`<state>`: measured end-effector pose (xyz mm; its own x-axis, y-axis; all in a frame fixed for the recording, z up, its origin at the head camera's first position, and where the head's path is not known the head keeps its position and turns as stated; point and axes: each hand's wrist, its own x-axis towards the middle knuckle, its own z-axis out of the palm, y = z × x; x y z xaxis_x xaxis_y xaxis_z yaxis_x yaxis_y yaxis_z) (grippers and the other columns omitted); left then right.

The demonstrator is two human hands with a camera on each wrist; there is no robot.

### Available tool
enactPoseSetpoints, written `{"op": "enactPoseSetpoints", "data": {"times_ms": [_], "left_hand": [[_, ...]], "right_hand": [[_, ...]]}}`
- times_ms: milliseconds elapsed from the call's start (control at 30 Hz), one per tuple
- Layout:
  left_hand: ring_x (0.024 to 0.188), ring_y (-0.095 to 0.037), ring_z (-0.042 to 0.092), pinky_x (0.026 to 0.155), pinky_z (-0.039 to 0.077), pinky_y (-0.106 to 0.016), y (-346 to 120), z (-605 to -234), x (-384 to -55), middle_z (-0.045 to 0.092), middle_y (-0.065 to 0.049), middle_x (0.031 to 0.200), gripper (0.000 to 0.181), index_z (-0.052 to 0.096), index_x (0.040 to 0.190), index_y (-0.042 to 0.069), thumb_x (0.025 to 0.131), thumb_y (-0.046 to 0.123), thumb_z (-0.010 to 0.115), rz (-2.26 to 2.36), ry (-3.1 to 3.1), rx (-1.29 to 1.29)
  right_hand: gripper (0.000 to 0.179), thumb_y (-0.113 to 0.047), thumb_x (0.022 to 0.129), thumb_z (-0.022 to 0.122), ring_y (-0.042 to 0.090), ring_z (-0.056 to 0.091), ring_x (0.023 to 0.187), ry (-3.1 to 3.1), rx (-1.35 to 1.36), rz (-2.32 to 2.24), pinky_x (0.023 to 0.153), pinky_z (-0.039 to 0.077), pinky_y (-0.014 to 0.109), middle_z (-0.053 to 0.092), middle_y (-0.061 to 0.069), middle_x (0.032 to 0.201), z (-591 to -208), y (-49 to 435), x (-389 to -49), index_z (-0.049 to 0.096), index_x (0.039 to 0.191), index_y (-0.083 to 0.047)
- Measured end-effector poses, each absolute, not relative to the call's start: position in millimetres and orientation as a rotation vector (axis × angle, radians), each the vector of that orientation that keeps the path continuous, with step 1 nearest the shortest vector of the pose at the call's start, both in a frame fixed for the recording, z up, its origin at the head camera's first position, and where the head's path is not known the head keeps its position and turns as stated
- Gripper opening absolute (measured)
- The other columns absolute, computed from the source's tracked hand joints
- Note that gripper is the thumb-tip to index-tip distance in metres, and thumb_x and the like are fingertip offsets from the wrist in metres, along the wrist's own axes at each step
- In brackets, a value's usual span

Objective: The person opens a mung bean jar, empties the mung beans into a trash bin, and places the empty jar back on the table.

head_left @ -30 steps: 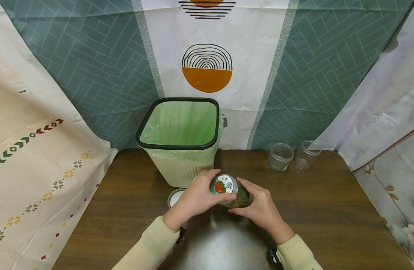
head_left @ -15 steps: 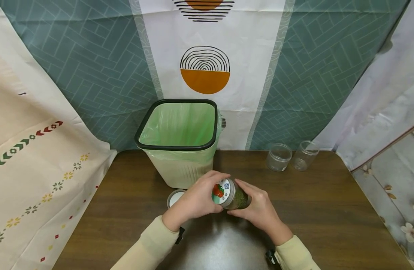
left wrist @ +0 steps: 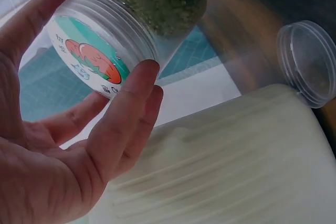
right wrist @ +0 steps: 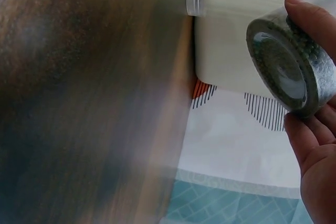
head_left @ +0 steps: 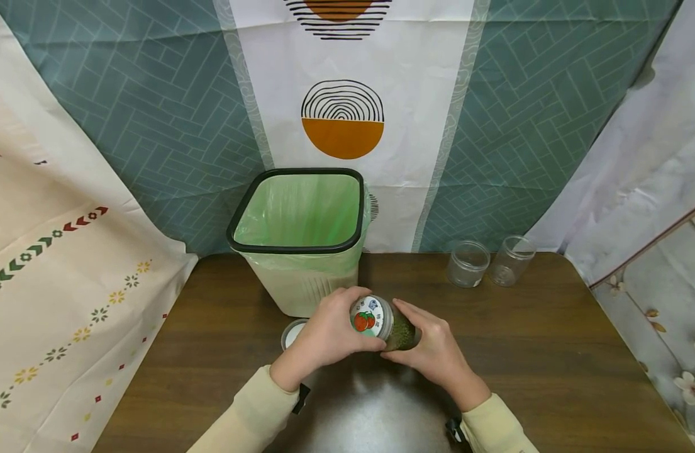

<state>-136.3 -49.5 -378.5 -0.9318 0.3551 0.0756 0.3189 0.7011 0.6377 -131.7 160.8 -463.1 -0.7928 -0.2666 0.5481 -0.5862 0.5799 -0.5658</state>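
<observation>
A clear jar (head_left: 402,331) of small green beans is tilted on its side above the table, its lid facing left. My right hand (head_left: 439,345) grips the body, with thumb and fingers (right wrist: 300,136) on opposite sides near the base. My left hand (head_left: 328,332) holds the ridged screw lid (left wrist: 86,56), thumb and fingers spread round its edge. A white and green sticker with red tomatoes covers the lid's top. In the right wrist view, the jar's round bottom (right wrist: 281,69) faces the camera. The palm of my left hand hides the far left of the lid in the head view.
Behind my left hand stands a cream bin (head_left: 302,283) with a green bag and black rim. A round, clear-rimmed lid (head_left: 290,334) lies by the bin's foot. Two clear jars (head_left: 468,264) stand at the back right of the wooden table (head_left: 522,365), before a patterned cloth.
My left fingers shifted round the lid and back, covering then uncovering the tomato sticker, which has turned. The jar has tipped slightly further left. My right hand keeps its hold.
</observation>
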Motion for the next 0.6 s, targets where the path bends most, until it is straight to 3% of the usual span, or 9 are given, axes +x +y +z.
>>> {"op": "enactPoseSetpoints", "data": {"times_ms": [300,600], "left_hand": [[0.087,-0.012,0.055,0.066,0.047,-0.02,-50.8,-374.5,-133.1,0.059,0.007,0.101,0.077,0.055,0.124,0.016,0.057,0.044,0.083,1.034,2.856,0.545],[0.069,-0.009,0.059,0.057,0.049,-0.024,-52.8,-374.1,-132.2,0.064,0.003,0.086,0.068,0.058,0.11,0.018,0.058,0.055,0.081,1.244,2.763,0.386]], "right_hand": [[0.09,-0.031,0.051,0.092,0.017,0.059,0.115,-2.405,0.718,1.087,0.09,0.051,0.034,0.059,-0.001,0.129,-460.8,158.9,-130.6,0.054,0.132,-0.022],[0.09,-0.034,0.05,0.092,0.019,0.06,0.113,-2.378,0.704,1.085,0.095,0.043,0.015,0.06,0.003,0.127,-460.1,158.5,-130.9,0.055,0.131,-0.018]]}}
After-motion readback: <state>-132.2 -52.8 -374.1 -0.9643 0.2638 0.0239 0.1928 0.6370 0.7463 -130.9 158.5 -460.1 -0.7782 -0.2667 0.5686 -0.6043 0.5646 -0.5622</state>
